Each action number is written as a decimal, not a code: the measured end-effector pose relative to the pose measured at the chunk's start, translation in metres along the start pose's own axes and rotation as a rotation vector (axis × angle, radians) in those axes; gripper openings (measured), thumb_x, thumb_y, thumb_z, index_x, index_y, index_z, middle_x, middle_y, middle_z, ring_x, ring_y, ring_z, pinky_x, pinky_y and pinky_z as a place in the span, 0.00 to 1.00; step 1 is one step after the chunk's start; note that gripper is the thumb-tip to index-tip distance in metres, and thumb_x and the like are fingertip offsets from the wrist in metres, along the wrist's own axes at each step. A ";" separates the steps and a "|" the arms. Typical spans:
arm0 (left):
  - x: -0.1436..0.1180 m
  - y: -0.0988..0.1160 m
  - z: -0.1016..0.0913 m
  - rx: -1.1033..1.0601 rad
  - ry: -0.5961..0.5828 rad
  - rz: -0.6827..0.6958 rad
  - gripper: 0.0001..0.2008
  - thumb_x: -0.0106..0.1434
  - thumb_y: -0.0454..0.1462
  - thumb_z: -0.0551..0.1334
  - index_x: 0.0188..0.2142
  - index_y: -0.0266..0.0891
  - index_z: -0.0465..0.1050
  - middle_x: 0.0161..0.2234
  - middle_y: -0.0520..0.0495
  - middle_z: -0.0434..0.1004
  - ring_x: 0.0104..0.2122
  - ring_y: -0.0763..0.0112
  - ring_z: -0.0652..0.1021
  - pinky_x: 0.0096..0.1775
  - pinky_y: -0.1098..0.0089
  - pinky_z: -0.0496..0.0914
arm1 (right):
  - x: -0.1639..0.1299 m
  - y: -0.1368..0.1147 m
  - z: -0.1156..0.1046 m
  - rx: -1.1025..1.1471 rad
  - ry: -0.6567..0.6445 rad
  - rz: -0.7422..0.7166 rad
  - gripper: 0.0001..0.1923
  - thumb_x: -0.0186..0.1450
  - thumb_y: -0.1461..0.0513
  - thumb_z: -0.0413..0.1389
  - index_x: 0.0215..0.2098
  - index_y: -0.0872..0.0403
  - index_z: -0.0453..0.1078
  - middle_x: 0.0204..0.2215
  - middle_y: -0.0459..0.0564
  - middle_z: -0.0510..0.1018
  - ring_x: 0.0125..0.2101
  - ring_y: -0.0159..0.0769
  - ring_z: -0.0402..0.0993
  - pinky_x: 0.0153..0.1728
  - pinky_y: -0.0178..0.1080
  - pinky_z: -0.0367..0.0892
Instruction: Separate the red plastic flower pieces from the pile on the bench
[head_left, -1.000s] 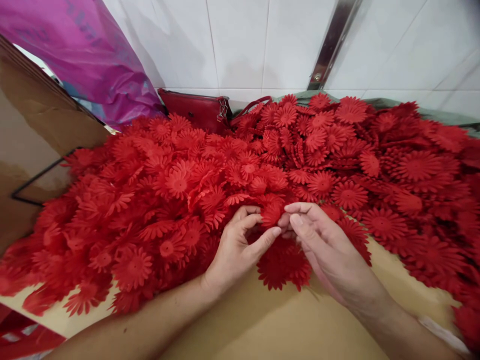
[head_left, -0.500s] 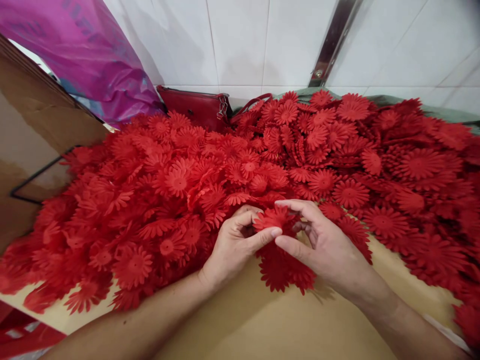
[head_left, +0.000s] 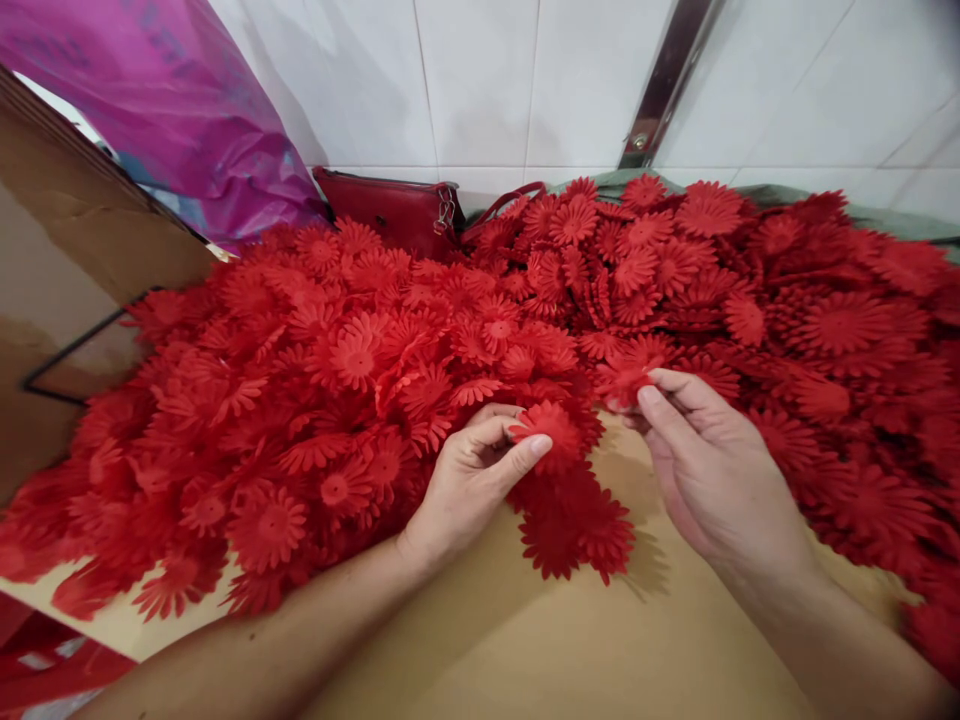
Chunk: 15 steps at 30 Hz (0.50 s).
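Between thumb and fingers, my left hand [head_left: 469,480] pinches a red artificial flower piece [head_left: 556,435] with many narrow petals; whether it is one layer or a stack I cannot tell. To the right, my right hand [head_left: 712,460] is closed on another red flower piece [head_left: 626,385], held by its edge and slightly blurred. Below my left hand, a few darker red flower pieces [head_left: 574,530] lie near the tabletop. A large pile of the same red flower pieces [head_left: 360,360] spreads behind both hands.
A second heap of red flower pieces [head_left: 840,330] fills the right side. Bare tan tabletop [head_left: 480,650] shows in front. Behind stand a dark red purse [head_left: 390,212] and a white tiled wall [head_left: 480,80]. At left are a cardboard box [head_left: 67,240] and a purple plastic bag [head_left: 202,120].
My right hand has moved away from my left hand to the right and now holds a separate flower piece. My left hand has stayed nearly in place, still pinching its flower piece.
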<state>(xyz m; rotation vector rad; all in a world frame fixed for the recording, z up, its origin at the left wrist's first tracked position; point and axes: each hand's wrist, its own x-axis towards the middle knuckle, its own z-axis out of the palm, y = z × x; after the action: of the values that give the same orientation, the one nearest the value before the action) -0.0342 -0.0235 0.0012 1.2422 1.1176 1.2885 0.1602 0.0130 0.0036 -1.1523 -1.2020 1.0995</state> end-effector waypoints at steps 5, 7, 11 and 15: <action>-0.001 0.000 0.001 0.016 -0.005 -0.014 0.04 0.62 0.38 0.69 0.33 0.39 0.81 0.42 0.47 0.75 0.44 0.68 0.75 0.49 0.69 0.68 | -0.010 -0.009 0.004 -0.329 -0.119 -0.159 0.21 0.70 0.54 0.56 0.62 0.42 0.68 0.63 0.49 0.70 0.63 0.42 0.66 0.65 0.50 0.59; -0.002 -0.001 0.001 0.036 -0.024 0.018 0.03 0.60 0.37 0.70 0.32 0.40 0.81 0.42 0.47 0.75 0.44 0.68 0.75 0.50 0.69 0.68 | -0.015 -0.013 0.008 -0.422 -0.172 -0.226 0.19 0.69 0.54 0.57 0.58 0.43 0.71 0.64 0.49 0.69 0.64 0.44 0.64 0.66 0.51 0.58; -0.003 -0.004 0.001 0.074 -0.062 0.076 0.07 0.57 0.36 0.73 0.36 0.41 0.83 0.44 0.45 0.75 0.47 0.66 0.75 0.52 0.67 0.69 | -0.018 -0.016 0.013 -0.429 -0.216 -0.265 0.06 0.67 0.55 0.60 0.38 0.47 0.76 0.55 0.50 0.76 0.59 0.44 0.70 0.63 0.50 0.61; -0.003 0.000 0.000 0.110 -0.009 0.024 0.07 0.64 0.37 0.68 0.41 0.43 0.84 0.45 0.44 0.76 0.48 0.64 0.75 0.54 0.64 0.69 | -0.010 -0.012 0.005 -0.261 0.033 -0.206 0.05 0.68 0.55 0.59 0.39 0.47 0.73 0.44 0.49 0.79 0.46 0.40 0.75 0.54 0.48 0.68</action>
<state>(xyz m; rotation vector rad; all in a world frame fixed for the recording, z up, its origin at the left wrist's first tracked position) -0.0348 -0.0265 0.0013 1.3444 1.1835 1.2527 0.1552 0.0025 0.0149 -1.2062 -1.4344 0.7821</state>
